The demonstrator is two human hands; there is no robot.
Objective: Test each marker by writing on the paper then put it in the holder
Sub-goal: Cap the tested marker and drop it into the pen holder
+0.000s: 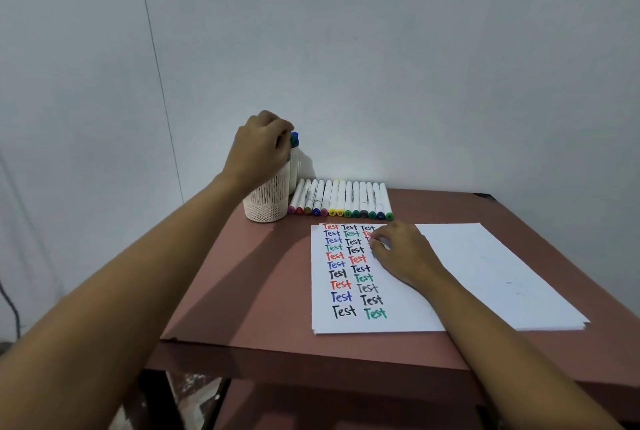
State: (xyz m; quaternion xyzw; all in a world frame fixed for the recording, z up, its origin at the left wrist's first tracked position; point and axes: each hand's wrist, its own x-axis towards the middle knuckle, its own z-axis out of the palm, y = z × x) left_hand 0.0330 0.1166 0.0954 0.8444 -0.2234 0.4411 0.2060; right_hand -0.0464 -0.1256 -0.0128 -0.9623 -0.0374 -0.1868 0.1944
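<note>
While the left hand hangs over the white mesh holder at the middle of the frame, its fingers curl down against the blue and green caps of the standing markers in it; whether they pinch one of them cannot be told, as the back of the hand hides the grip. Just right of the holder, a row of capped markers lies side by side along the far edge of the reddish-brown table, coloured caps towards the viewer. Below that row sits the paper, with columns of the word "Test" in red, blue, green and black down its left part. The right hand rests on the sheet at the top of the third column, fingers bunched and curled; something dark shows at the fingertips, but what it is cannot be made out. A pale wall fills the upper frame.
</note>
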